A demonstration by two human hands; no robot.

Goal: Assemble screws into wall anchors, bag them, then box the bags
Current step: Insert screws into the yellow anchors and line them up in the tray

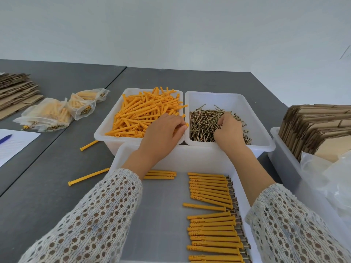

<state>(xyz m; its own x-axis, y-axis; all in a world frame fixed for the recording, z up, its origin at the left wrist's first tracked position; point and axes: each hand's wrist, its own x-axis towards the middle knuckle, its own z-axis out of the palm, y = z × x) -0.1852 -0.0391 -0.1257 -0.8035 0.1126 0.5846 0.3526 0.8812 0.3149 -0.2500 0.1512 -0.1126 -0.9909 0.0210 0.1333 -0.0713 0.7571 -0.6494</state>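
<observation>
Two hands reach into the far bins: the left hand curls its fingers on orange anchors, the right hand digs curled into the screws, its fingertips hidden, so any hold is unclear. Assembled anchors line the near tray, cut off below, while filled bags lie left.

Anchors: bright orange-yellow, heaped in a translucent white tub.
Screws: dull brassy brown, in a matching white tub.
Assembled pieces: same orange, dark metal heads at one end, in my near white tray.
Bench: flat dark grey.
My sleeves: off-white open knit, honeycomb holes.
Filled bags: clear, cloudy orange showing through.
Cardboard: plain brown.
Paper: white, with a blue pen.
Wall: pale grey-white.
</observation>
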